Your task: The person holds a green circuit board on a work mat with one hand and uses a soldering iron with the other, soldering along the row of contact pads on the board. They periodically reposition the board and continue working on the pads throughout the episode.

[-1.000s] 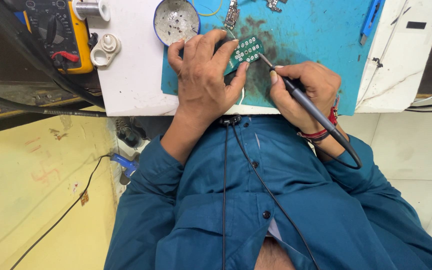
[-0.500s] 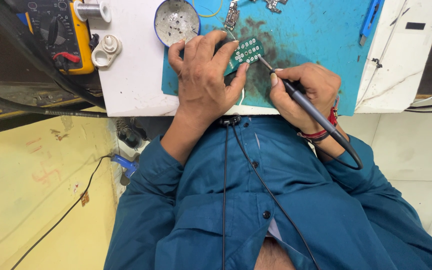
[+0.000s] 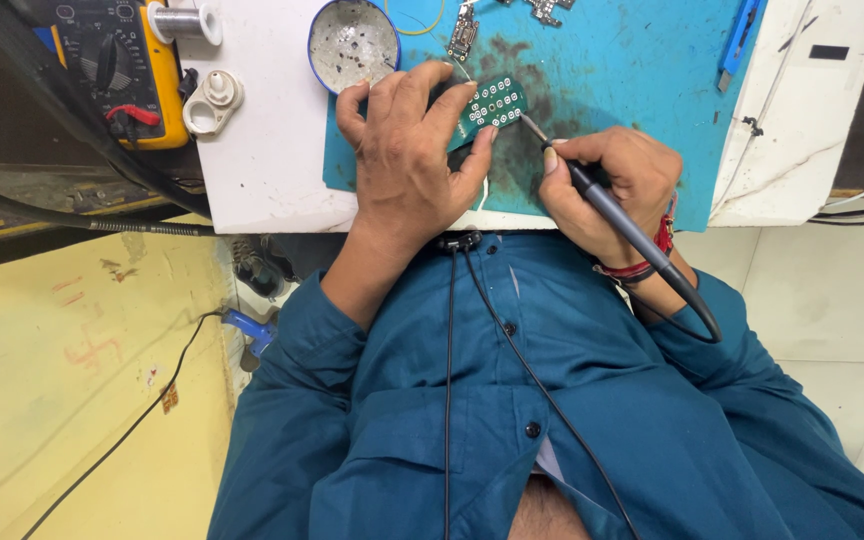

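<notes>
On the blue work mat (image 3: pixel 642 80), near its front edge, lies a small green circuit board (image 3: pixel 493 103) with rows of pale solder pads. The left hand (image 3: pixel 407 165) lies over the board's left end, fingers pressed flat on it and the thumb tip touching its lower edge, pinning it down rather than gripping it. The right hand (image 3: pixel 617 185) is closed pen-fashion round a black soldering iron (image 3: pixel 602 205), whose metal tip meets the board's right edge; its cable trails back over the wrist. Just beyond the left fingers stands a round blue-rimmed tin (image 3: pixel 354 42) with a grey, spattered inside. Further left on the white tabletop (image 3: pixel 267 150) lie a yellow-cased multimeter (image 3: pixel 122 70), a solder spool (image 3: pixel 184 20) and a white spool (image 3: pixel 212 100). A blue utility knife (image 3: pixel 737 45) lies at the mat's right edge. The stained mat right of the board is bare; the table's front edge touches the teal shirt (image 3: pixel 552 420).
</notes>
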The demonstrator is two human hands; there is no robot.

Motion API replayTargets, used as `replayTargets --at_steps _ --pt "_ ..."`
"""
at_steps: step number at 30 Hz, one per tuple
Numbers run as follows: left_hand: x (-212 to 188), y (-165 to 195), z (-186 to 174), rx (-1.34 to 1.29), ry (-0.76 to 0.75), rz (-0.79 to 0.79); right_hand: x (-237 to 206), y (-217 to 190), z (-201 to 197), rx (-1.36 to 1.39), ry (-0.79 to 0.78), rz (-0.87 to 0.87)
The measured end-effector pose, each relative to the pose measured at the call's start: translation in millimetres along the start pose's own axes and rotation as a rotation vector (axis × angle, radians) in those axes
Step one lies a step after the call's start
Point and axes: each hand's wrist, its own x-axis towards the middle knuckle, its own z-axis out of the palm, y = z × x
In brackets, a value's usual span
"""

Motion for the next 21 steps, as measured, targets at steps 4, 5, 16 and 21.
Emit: replayTargets --at_steps 4,5,16,21 --pt "-0.3 0.3 -0.5 -0.001 -0.001 -0.002 -0.6 1.0 0.1 0.012 0.0 -0.005" --pt "-0.3 0.5 -0.5 -0.002 -0.003 -0.004 -0.7 0.9 -0.3 0.012 -0.003 -0.005" --pt "-0.2 1.3 -1.7 0.006 -0.01 -0.013 2.8 -4.2 -0.9 -0.005 -0.02 0.001" --pt "-0.2 0.8 -0.9 0.005 -0.01 -0.011 2.3 -3.9 -1.0 -0.009 -0.013 0.004"
